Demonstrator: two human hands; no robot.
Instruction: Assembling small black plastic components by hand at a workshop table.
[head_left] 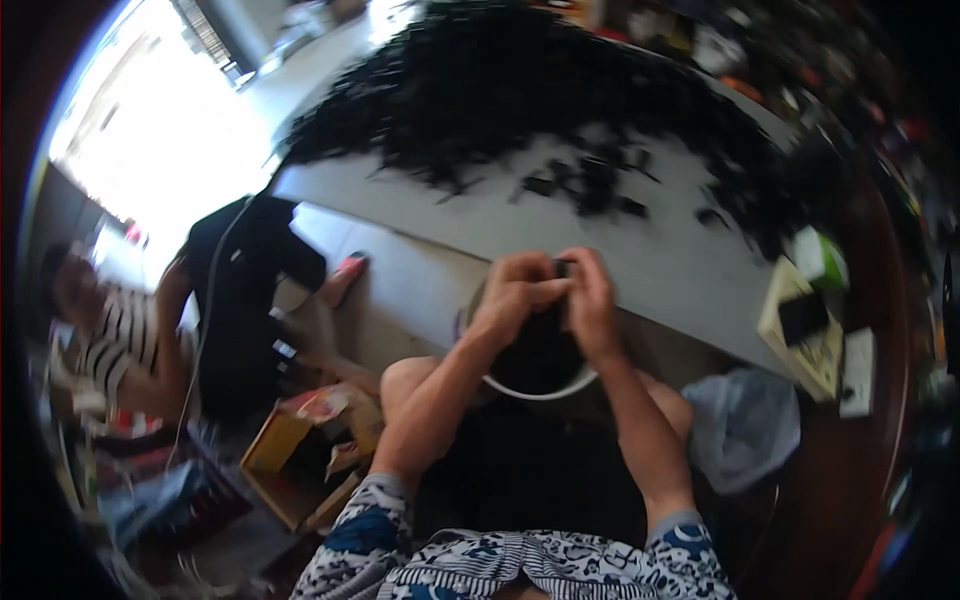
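My left hand [515, 290] and my right hand [590, 295] meet fingertip to fingertip just below the table's near edge. Together they pinch a small black part [562, 268] that is mostly hidden by my fingers. Under the hands, on my lap, sits a white-rimmed bowl [540, 390] with dark contents. On the grey table [470, 215] beyond lies a large heap of small black parts [520, 80], with scattered loose black pieces [590, 185] nearer to me.
A person in a striped shirt [115, 340] sits on the floor at the left beside an open cardboard box [305, 450]. A pale plastic bag [745, 425] lies by my right knee. A box with a dark phone-like object [805, 320] rests at the table's right.
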